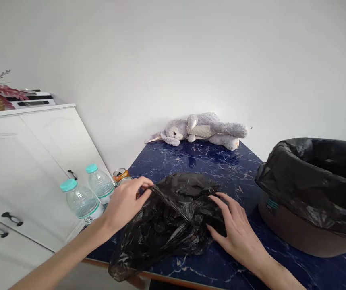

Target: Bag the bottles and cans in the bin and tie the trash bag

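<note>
A crumpled black plastic bag (166,225) lies on the dark blue marbled table (191,264), one corner hanging over the front edge. My left hand (127,201) pinches a twisted strand of the bag at its upper left, thumb and fingertips together. On the bag's right side rests my right hand (236,225), fingers spread and curved, thumb apart, touching the plastic. The bag's contents, if any, cannot be made out.
A bin (299,229) lined with black plastic stands at right. Two clear bottles (83,201) (100,183) and cans (120,174) are at left, beside a white cabinet (34,161). A grey plush rabbit (203,129) lies at the back against the wall.
</note>
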{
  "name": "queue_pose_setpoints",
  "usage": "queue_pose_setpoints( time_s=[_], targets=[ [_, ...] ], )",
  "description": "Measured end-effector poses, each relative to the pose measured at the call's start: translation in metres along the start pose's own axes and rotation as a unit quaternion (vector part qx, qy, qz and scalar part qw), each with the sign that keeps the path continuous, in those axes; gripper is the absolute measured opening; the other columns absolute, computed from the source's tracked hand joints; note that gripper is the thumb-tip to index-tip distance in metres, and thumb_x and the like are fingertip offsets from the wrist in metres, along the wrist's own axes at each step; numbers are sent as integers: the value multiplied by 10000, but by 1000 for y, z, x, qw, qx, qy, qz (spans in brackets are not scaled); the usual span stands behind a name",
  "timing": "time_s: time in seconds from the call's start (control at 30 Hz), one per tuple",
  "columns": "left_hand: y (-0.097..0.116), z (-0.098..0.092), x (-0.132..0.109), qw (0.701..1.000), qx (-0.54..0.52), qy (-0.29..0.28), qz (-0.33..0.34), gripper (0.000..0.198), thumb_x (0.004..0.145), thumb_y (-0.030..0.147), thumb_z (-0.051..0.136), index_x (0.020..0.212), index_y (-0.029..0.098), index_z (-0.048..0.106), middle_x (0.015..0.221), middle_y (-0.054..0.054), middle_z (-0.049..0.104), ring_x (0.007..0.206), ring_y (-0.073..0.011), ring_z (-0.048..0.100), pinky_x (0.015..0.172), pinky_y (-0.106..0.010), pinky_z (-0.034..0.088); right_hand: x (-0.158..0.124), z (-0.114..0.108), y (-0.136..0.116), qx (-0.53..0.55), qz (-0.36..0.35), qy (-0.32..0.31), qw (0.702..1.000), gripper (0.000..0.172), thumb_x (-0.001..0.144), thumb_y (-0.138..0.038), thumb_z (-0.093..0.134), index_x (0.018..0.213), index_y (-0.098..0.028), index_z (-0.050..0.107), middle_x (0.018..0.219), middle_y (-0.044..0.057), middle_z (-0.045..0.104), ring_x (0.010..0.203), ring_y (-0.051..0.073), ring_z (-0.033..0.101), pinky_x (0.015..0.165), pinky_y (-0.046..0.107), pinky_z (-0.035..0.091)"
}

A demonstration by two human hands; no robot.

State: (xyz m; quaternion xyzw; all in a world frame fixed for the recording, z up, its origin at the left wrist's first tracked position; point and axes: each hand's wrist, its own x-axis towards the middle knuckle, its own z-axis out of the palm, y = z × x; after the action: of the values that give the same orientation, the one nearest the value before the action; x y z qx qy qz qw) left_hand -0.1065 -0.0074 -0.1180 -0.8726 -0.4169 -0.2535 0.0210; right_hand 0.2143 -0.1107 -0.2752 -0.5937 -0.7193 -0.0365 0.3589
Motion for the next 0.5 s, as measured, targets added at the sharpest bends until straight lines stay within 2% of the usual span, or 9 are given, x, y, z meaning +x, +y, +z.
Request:
queue_pose_setpoints(
  time_s=[0.07,0.17,0.23,0.3,0.37,0.4,0.43,0.5],
  targets=[
    [9,-15,7,997,-24,59,-32,213,1029,387,545,1114,259,693,1004,-34,820,878,-222,780,747,-304,577,0,-1,7,17,61,15,998,514,1044,-399,507,1533,-277,405,1407,186,536,1279,387,601,968,569,585],
    [22,-33,13,991,-23,124,-49,223,1019,405,535,1121,257,667,932,-32,804,780,-208,756,675,-287,552,5,-13,10,97,139,21,985,396,1015,-365,508,1388,-248,445,1120,107,601,978,280,685,831,447,610],
    [28,-41,13,987,-25,147,-53,212,1014,402,534,1114,255,647,895,-28,789,770,-209,751,684,-289,556,9,-29,6,132,165,52,976,323,1002,-358,537,1305,-261,481,1030,61,613,908,240,692,822,399,601],
    [31,-47,8,987,-45,148,-51,216,1015,416,536,1129,256,628,863,-23,770,758,-211,743,668,-288,553,10,-47,0,119,161,118,973,249,995,-351,558,1230,-273,531,1029,61,630,933,241,698,821,378,589],
    [32,-51,0,991,-77,107,-36,248,1029,447,528,1162,260,620,821,-16,745,719,-210,718,623,-284,530,6,-60,-4,75,116,181,974,208,998,-346,563,1193,-277,576,1102,96,649,983,262,701,829,386,589],
    [33,-53,-5,993,-94,60,-25,260,1038,461,522,1170,263,628,795,-10,729,689,-204,698,606,-281,516,2,-65,-4,55,82,185,978,206,1005,-345,559,1196,-278,599,1163,120,657,1016,275,709,837,390,598],
    [33,-54,-11,994,-106,-6,-16,262,1044,468,526,1166,270,648,775,-2,716,670,-197,681,599,-276,505,-3,-69,-4,44,45,163,985,217,1014,-342,552,1209,-281,623,1223,136,664,1044,281,721,839,384,612],
    [34,-58,-25,974,-122,-191,-6,216,1024,450,596,1110,293,717,772,12,707,695,-184,671,613,-255,491,-13,-76,-2,51,-12,48,997,245,1029,-312,527,1230,-305,668,1257,123,700,1029,262,761,795,329,641]
  ],
)
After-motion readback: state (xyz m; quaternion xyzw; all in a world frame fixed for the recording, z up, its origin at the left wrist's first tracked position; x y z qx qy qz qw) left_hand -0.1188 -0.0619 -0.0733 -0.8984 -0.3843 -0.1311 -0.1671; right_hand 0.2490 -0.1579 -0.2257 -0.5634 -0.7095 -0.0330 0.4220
